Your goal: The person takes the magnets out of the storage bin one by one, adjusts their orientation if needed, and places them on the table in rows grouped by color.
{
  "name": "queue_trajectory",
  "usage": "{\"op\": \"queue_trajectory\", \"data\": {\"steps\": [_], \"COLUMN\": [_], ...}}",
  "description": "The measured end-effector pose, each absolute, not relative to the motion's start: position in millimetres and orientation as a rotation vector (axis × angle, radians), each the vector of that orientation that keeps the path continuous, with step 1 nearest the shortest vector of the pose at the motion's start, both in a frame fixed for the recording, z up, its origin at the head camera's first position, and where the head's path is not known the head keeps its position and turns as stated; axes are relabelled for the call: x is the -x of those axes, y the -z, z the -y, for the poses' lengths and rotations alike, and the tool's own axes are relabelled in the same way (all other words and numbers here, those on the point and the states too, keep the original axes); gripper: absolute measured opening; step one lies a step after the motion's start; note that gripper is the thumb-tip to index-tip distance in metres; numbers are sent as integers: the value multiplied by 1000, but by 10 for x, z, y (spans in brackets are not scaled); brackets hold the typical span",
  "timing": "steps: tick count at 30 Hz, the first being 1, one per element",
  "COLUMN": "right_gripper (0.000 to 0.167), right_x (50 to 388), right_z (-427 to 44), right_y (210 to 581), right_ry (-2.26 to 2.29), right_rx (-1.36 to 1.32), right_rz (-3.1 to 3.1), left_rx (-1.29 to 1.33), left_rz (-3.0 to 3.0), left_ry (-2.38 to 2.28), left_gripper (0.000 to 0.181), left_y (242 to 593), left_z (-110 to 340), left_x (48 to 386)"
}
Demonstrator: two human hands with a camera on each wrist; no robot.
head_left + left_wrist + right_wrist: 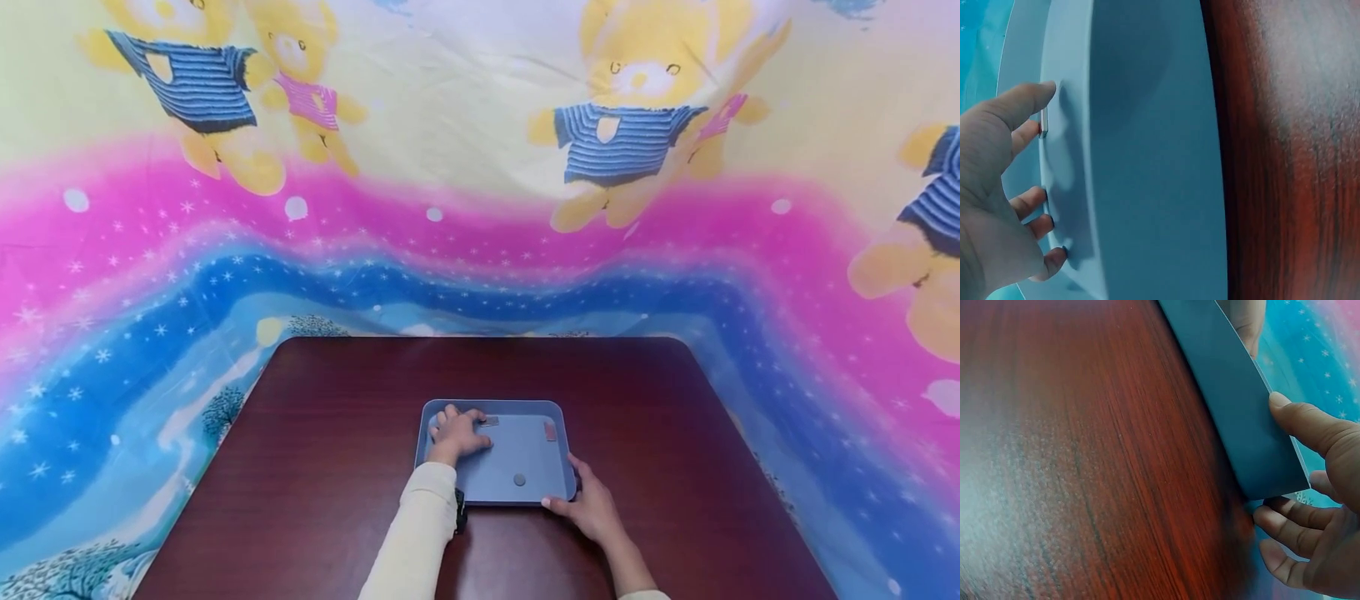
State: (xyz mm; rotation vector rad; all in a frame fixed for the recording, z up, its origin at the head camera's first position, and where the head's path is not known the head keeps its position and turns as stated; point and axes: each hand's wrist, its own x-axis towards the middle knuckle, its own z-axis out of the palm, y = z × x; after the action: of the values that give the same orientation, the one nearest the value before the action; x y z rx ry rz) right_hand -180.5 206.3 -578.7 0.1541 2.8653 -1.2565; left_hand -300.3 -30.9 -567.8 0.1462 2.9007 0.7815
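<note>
Tray (506, 457) sits flat on the table (337, 433), roughly mid-width, close enough that both arms get to it w/o much stretch. R hand (596, 507) has its near R corner: thumb on the near rim, other fingers bent round the R side, so the corner's held btwn them. Prob. a steadying grip, b/c a light tray could slide while the other hand works inside.

L hand (456, 437) is over the tray's far L part, fingers spread well apart, thumb out to the side. Index tip is at the grey bit (491, 422), seemingly touching its edge; thumb's clear of it, so no pinch that I can see. The other fingertips are down by the tray's L side, maybe to prop the hand while the index does the fine work. Whether they press on the floor or the wall, can't tell.

Also in the tray: pink bit (550, 432) near the far R corner, and a small disc (520, 480) toward the near side, R of ctr. All 3 lie well apart, which prob. makes each easier to get at singly. Tray walls presumably stop such small stuff rolling off. Material of the bits: too small to tell.
</note>
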Motion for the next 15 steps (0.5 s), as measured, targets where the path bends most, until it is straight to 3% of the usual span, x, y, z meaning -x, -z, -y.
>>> {"op": "queue_trajectory", "data": {"steps": [9,15], "right_gripper": [97,95], "right_x": [1812,1823], "right_z": [-2088,-2090], "right_y": [5814,5832], "right_ry": [1260,1320], "right_rx": [-158,-161], "right_rz": [-2858,-2834], "left_rx": [-40,33], "left_rz": [-2939,-2952], "left_ry": [-850,-896], "left_gripper": [37,22], "left_y": [5707,5714], "left_z": [224,178], "left_x": [2982,2979]}}
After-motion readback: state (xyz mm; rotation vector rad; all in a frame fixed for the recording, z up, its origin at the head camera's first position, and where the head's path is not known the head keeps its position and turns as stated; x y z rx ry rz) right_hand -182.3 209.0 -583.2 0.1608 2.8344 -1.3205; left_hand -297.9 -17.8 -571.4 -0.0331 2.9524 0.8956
